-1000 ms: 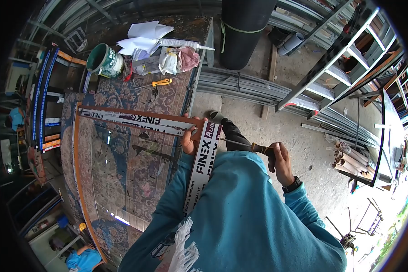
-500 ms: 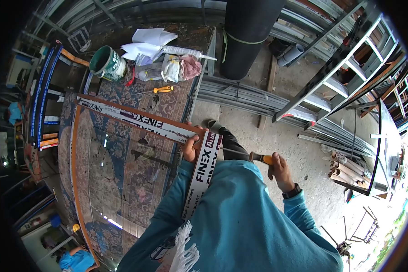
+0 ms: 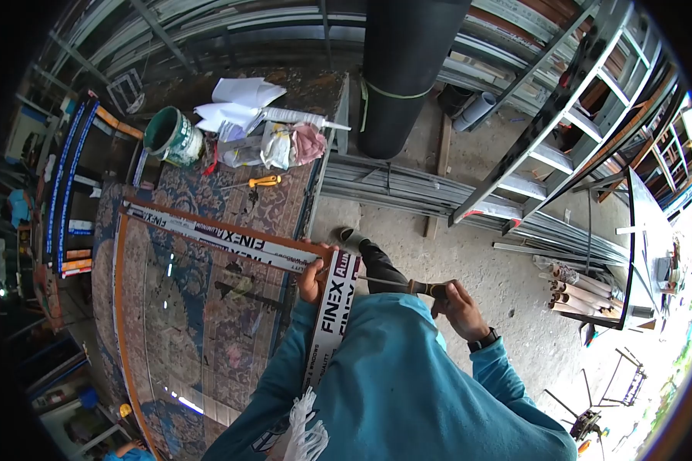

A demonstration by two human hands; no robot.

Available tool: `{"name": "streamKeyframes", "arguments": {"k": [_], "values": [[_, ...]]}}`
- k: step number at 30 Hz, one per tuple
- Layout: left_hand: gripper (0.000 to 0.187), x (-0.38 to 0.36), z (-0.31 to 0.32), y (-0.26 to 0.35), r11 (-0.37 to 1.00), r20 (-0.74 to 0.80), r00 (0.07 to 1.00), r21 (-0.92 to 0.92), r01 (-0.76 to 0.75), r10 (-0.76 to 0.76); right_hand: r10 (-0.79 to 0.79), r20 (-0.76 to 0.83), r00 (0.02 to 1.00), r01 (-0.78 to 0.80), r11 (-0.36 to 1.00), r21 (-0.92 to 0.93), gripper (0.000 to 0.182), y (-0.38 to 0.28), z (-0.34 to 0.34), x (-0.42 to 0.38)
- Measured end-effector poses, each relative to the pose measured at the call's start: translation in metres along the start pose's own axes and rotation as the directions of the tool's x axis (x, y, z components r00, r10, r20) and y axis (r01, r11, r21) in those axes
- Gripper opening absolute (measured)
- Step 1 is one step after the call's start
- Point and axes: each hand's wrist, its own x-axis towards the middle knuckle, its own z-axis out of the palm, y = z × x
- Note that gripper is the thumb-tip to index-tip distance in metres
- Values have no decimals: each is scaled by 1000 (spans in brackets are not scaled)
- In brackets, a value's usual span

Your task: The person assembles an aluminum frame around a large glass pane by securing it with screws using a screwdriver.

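Observation:
A window frame (image 3: 121,307) with brown edges and FINEX-printed tape lies on the carpeted table, its near corner close to my body. My left hand (image 3: 311,281) is closed around the frame near that corner. In my right hand (image 3: 460,311) is a screwdriver (image 3: 427,289) with a dark handle, held level. Its thin shaft points left at the taped side piece of the frame. Whether the tip sits in a screw I cannot make out. On the table behind the frame lies a second screwdriver (image 3: 264,181) with a yellow handle.
A green bucket (image 3: 172,137), white papers (image 3: 238,104), a sealant tube (image 3: 296,117) and a pink rag (image 3: 307,144) stand at the table's back. Beyond is a black roll (image 3: 407,77). A ladder (image 3: 550,157) leans at right over metal profiles (image 3: 392,183). Another person's sleeve (image 3: 131,455) shows lower left.
My view has shifted, so the table and its things sit lower and further left. My right hand has drawn slightly nearer the frame corner with the screwdriver. My left hand keeps its grip.

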Motion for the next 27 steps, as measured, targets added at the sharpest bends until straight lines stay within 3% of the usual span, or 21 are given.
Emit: {"name": "streamKeyframes", "arguments": {"k": [1, 2, 3, 5, 6, 9, 10, 11, 13, 14, 15, 17, 18, 19, 21, 23, 25, 27], "values": [[47, -1, 3, 0, 1000, 8, 1000, 16, -4, 4, -8, 75, 997, 23, 979, -202, 51, -2, -5, 1], [48, -1, 5, 0, 1000, 0, 1000, 25, -10, 10, 183, -22, 983, -173, 873, -456, 49, -8, -14, 0], [48, -2, 6, 1, 999, -10, 1000, 35, -17, 18, 177, -29, 984, -171, 875, -454, 49, 0, -19, 2], [49, -1, 2, 1, 997, -12, 999, 76, -28, 29, 51, 122, 991, -19, 968, -250, 52, 25, -28, 10], [50, 0, 0, 2, 989, 3, 999, 138, -52, 52, -1, 19, 1000, 0, 998, 59, 58, 4, 6, -2], [53, 0, 8, 5, 964, 38, 994, 241, -109, 103, -39, 47, 998, 40, 999, -13, 62, 11, -1, 2], [52, -2, 10, 6, 962, 29, 995, 256, -95, 91, 52, 87, 995, -19, 940, -340, 61, 6, -13, 2], [51, -3, 11, 7, 959, 19, 997, 271, -81, 79, 56, 93, 994, -22, 940, -342, 61, 7, -19, 2], [51, -1, 8, 6, 961, 30, 995, 259, -98, 93, 207, 85, 975, -169, 929, -330, 60, 12, -25, 7], [52, -1, 7, 5, 960, 21, 994, 256, -110, 109, 18, 158, 987, 9, 986, -167, 60, 21, -18, 11], [52, -2, 7, 4, 959, 10, 993, 255, -120, 121, 23, 165, 986, 5, 986, -165, 60, 18, -8, 8], [55, -3, 29, 2, 969, -103, 984, 219, -119, 144, 39, -19, 999, -36, 991, 126, 65, 6, 10, -2], [55, -3, 33, 0, 967, -119, 980, 216, -134, 162, -37, 54, 998, 38, 999, -26, 63, 10, 2, -2], [55, -2, 35, -1, 966, -133, 975, 212, -148, 178, -33, 57, 998, 35, 999, -25, 63, 13, -11, 1], [55, 0, 39, -3, 968, -139, 972, 192, -162, 191, 217, 146, 965, -168, 943, -287, 58, 12, -31, 3], [55, 1, 39, -3, 970, -146, 969, 173, -173, 199, 229, 148, 962, -189, 951, -245, 56, 17, -25, 0], [55, 3, 37, -1, 973, -135, 974, 165, -159, 182, 7, 55, 998, -18, 982, 186, 62, 12, 5, -2], [53, 7, 31, -3, 971, -125, 971, 156, -184, 204, 51, 14, 999, -53, 967, 250, 61, 17, 0, 2]]}}
